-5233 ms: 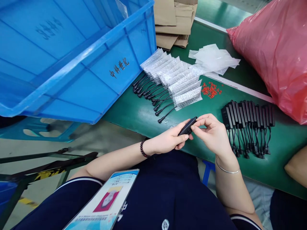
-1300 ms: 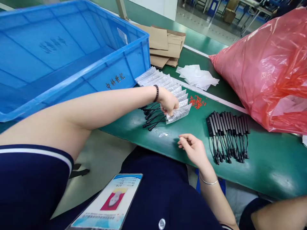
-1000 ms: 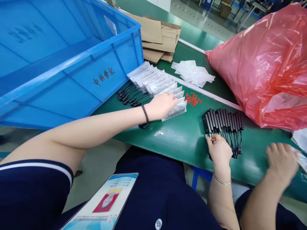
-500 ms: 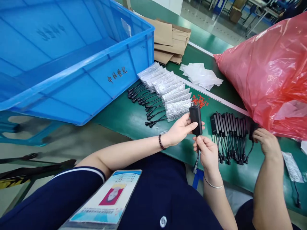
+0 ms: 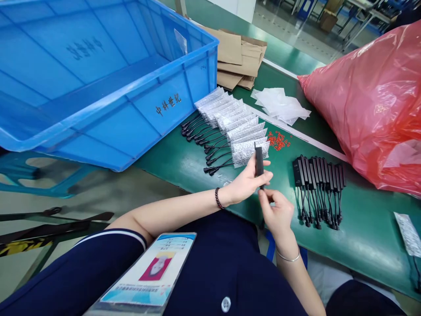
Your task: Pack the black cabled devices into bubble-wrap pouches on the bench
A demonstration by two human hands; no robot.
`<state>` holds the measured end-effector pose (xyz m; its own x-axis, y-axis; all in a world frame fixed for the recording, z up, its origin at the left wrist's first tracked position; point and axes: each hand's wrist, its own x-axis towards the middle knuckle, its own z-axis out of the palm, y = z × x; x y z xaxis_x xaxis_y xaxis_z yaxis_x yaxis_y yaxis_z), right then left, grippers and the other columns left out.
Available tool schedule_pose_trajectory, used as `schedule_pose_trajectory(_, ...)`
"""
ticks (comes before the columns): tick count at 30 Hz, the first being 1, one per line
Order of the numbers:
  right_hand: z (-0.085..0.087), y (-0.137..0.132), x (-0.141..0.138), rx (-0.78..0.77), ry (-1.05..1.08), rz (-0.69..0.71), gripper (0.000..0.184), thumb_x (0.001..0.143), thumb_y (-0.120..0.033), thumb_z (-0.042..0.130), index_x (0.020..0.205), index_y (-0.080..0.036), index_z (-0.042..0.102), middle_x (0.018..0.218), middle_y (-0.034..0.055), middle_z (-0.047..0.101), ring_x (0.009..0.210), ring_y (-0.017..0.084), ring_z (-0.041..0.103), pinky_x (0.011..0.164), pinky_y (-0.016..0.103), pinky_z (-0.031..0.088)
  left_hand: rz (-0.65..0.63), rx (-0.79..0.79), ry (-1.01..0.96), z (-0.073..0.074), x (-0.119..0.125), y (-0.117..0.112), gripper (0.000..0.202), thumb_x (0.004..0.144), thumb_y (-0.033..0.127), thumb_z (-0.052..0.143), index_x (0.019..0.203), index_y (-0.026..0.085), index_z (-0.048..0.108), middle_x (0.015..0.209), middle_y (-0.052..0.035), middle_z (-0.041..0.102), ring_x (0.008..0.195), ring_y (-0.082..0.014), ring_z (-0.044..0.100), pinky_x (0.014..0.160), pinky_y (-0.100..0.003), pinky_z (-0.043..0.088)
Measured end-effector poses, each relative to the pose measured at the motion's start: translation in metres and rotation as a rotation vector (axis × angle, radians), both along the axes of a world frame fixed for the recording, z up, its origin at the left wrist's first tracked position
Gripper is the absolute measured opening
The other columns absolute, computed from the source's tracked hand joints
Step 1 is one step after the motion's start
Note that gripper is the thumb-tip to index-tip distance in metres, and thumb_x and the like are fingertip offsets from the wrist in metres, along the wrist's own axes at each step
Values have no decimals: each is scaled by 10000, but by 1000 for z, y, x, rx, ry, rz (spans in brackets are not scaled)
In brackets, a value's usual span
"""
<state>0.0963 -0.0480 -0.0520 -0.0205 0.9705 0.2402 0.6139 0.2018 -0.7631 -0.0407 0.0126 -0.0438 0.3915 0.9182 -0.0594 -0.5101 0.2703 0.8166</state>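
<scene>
My left hand grips a slim black box with a cable, tilted so its narrow side shows. The fingers of my right hand pinch at the box's lower end, where the cable comes out; most of the cable is hidden. Just beyond my left hand lies a row of bubble-wrap sleeves with black cables sticking out. Small red rings are scattered past the held box. Right of my hands, several similar black boxes stand side by side, cables toward me.
A large blue crate stands at left. Flattened cardboard and thin white sheets lie at the back. A big pink plastic bag bulges at right. One more bubble-wrapped piece rests near the right edge.
The held box has turned from its broad face to its narrow side and shifted slightly left. Another person's hand at the right has left the row of black boxes.
</scene>
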Motion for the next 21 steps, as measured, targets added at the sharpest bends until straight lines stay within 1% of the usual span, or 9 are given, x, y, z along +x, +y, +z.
schedule_pose_trajectory(1,7,-1,0,108,-110,40,157,845,-289,615,734,-186,655,629,11,640,569,120,573,589,252,469,-22,8,20,2,-2,-1,672,846,228,600,1418,277,250,1279,-99,464,822,-105,569,717,-264,471)
schedule_pose_trajectory(3,22,2,2,254,-196,68,89,844,-208,612,769,-194,658,667,8,646,596,116,582,613,249,480,-139,4,1,6,-10,-3,647,874,236,551,1435,246,230,1184,-100,506,673,-73,530,621,-247,440)
schedule_pose_trajectory(6,40,16,7,316,-154,-11,71,839,-173,611,888,-196,658,876,50,656,804,153,629,688,271,536,-314,13,-50,12,-23,-7,629,891,263,519,1445,205,227,1056,-87,528,596,-73,513,552,-245,400)
schedule_pose_trajectory(8,45,26,9,262,-79,12,93,825,-192,633,914,-198,657,1009,76,623,933,181,626,744,308,570,-368,45,-27,14,-29,-10,670,891,285,525,1464,201,187,1004,-72,521,587,-76,511,542,-243,390)
schedule_pose_trajectory(9,45,30,8,213,-23,44,89,821,-197,638,907,-199,657,1045,79,607,950,184,627,748,318,583,-381,64,-6,13,-31,-12,699,894,299,523,1476,198,149,966,-61,518,586,-78,507,545,-243,391)
schedule_pose_trajectory(12,44,37,3,84,139,115,62,810,-189,648,870,-197,659,1053,68,596,889,164,641,677,295,608,-382,124,113,11,-34,-16,767,908,316,495,1497,173,25,818,-12,487,596,-92,489,574,-255,414)
schedule_pose_trajectory(14,44,38,0,45,186,129,47,794,-181,664,840,-192,667,1028,64,604,892,163,638,658,280,608,-369,183,233,11,-35,-18,761,918,290,460,1498,151,-12,772,0,471,603,-99,481,586,-261,428)
schedule_pose_trajectory(17,46,39,-1,23,204,128,29,770,-176,688,795,-189,681,982,61,617,905,168,635,672,279,601,-348,281,391,12,-37,-19,720,922,239,421,1501,148,3,787,-15,490,606,-98,474,574,-252,436)
schedule_pose_trajectory(21,48,40,1,19,188,100,28,750,-170,703,748,-194,688,907,49,636,855,162,642,703,296,582,-353,325,435,11,-39,-20,692,922,212,410,1502,201,33,906,-60,532,614,-85,477,559,-232,441)
